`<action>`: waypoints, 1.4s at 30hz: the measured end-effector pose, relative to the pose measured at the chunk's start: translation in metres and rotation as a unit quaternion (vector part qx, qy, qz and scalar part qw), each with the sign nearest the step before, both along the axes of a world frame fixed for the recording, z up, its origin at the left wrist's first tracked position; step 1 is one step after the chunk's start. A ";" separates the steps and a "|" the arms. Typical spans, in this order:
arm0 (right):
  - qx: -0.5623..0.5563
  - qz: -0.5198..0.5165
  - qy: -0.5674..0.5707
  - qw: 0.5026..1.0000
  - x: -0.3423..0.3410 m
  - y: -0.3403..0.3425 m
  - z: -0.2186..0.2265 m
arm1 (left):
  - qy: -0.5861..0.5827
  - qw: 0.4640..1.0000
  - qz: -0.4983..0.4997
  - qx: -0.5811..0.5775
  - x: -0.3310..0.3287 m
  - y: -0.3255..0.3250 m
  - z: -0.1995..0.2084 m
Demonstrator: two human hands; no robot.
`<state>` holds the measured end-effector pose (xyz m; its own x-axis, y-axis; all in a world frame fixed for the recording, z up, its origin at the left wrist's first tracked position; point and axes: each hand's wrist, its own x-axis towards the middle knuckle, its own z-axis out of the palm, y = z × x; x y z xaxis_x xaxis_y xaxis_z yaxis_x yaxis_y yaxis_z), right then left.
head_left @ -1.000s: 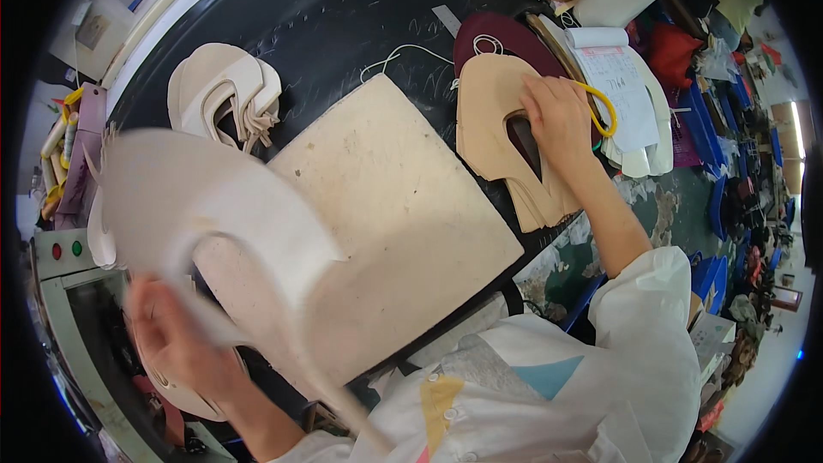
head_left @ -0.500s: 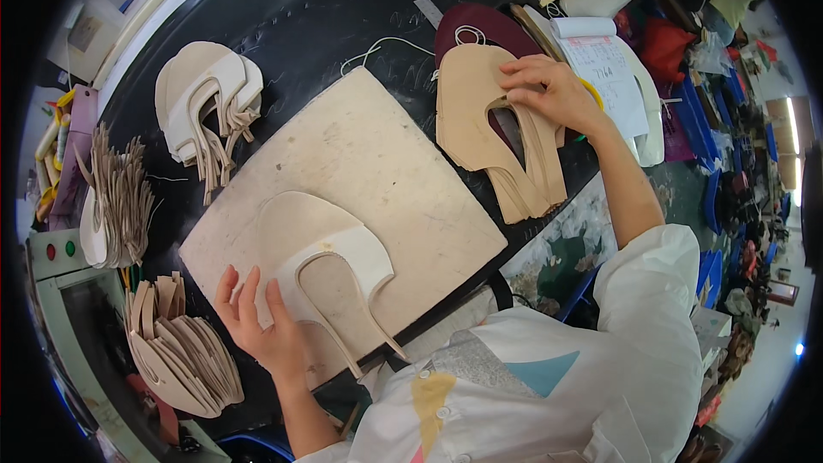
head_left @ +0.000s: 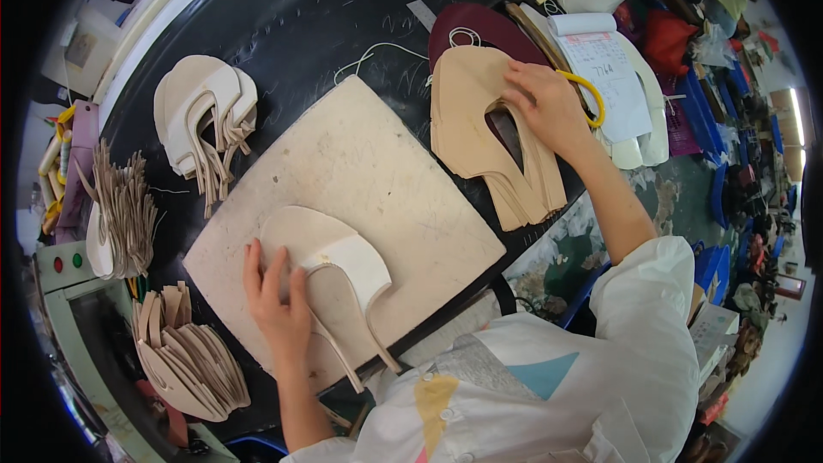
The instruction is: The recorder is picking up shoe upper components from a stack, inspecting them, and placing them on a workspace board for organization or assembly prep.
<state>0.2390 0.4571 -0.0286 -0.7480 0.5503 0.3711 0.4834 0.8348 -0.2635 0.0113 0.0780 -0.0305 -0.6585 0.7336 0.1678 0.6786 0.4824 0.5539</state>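
Note:
A beige U-shaped shoe upper piece [head_left: 283, 227] with a white band lies on the pale square board [head_left: 403, 171], its two legs toward me. My left hand [head_left: 283, 313] is open, its spread fingers resting on the left side of that piece. Over the stack of tan U-shaped shoe upper pieces [head_left: 467, 111], to the right beyond the board, lies my right hand [head_left: 557, 111]. Its fingers are slightly bent and apart, touching the top of the stack beside the inner curve. Nothing shows lifted in either hand.
More beige upper pieces [head_left: 189, 94] lie at the far left, with two bundles [head_left: 124, 214] [head_left: 193, 369] standing nearer. Behind the tan stack are a maroon piece [head_left: 480, 26], yellow-handled scissors [head_left: 591, 94] and a notepad [head_left: 609, 77]. White cord [head_left: 377, 49] lies on the black table [head_left: 300, 26].
My left hand has moved right and onto the banded upper piece. My right hand has turned and flattened over the tan stack, uncovering the yellow handle. The view has shifted slightly.

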 end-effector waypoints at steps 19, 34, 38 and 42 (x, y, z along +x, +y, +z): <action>0.080 -0.011 0.080 0.993 -0.019 -0.002 0.011 | 0.054 0.992 -0.115 -0.015 -0.009 0.024 0.042; -0.245 0.145 -0.004 0.959 -0.003 0.038 0.013 | 0.037 0.994 -0.107 0.003 -0.004 0.019 0.040; -0.072 0.129 0.016 0.989 -0.007 0.013 0.032 | 0.102 0.980 -0.167 -0.038 0.000 0.047 0.037; 0.131 0.144 0.126 0.973 -0.025 -0.033 0.065 | -0.085 0.970 -0.188 0.126 0.008 0.100 0.049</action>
